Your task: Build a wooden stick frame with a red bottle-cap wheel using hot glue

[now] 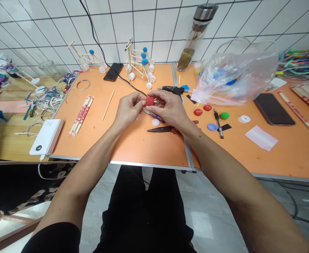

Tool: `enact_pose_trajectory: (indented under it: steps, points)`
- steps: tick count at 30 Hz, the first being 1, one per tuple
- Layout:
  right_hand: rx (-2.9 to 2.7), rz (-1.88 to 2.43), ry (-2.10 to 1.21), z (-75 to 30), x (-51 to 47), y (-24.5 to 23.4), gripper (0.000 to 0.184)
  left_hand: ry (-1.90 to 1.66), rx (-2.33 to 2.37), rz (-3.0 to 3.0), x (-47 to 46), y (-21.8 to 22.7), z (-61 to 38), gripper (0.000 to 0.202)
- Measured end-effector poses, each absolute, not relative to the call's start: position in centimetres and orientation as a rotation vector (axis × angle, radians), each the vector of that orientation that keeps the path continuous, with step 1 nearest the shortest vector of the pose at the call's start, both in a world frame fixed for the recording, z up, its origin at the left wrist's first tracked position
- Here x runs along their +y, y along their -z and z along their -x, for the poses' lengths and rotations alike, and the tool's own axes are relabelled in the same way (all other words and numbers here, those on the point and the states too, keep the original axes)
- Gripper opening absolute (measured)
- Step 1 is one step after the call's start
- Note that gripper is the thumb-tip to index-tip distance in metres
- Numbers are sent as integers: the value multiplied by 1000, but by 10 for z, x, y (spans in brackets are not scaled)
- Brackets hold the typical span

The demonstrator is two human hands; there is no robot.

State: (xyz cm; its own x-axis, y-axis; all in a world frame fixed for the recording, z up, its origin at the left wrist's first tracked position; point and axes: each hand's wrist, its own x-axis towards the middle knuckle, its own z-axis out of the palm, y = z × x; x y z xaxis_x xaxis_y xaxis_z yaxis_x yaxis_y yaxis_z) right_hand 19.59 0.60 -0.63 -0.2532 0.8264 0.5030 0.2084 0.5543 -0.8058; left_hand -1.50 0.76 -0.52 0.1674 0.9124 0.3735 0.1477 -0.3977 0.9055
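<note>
Above the middle of the orange table, a small red bottle cap [150,101] is pinched between my two hands. My left hand [130,108] has its fingers closed at the cap's left side. From the right, my right hand [167,107] grips the same cap with thumb and fingers. Below them are scissors [161,129] with dark blades, their red handle partly hidden by my right wrist. Part of a blue-handled tool [155,116] shows under my fingers, near a pale round disc [155,122]. A black glue gun [171,89] lies just behind my right hand.
Stick models with blue balls [137,63] stand at the back, beside a phone [113,71]. Wrapped chopsticks [81,116] and a white power bank [46,137] lie left. Rightward are red caps [198,112], a pen [218,123], a plastic bag [236,77], another phone [274,109] and a tall bottle [193,42].
</note>
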Motion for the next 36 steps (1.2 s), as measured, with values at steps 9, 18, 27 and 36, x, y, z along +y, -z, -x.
enact_pose_trajectory:
  steps: [9, 18, 27, 36]
  points:
    - [-1859, 971, -677, -198, -3, -8, 20, -1206, 1030, -1691, 3, -3, 17, 8]
    - [-1815, 942, -695, -197, -3, -5, 21, -1228, 1030, -1670, 2, -3, 14, 8]
    - [-1766, 940, -762, -197, -3, -6, 19, -1150, 931, -1601, 3, -5, 19, 30]
    - [-1726, 962, -745, -195, -2, -4, 38, -1137, 843, -1484, 1, -12, 19, 71]
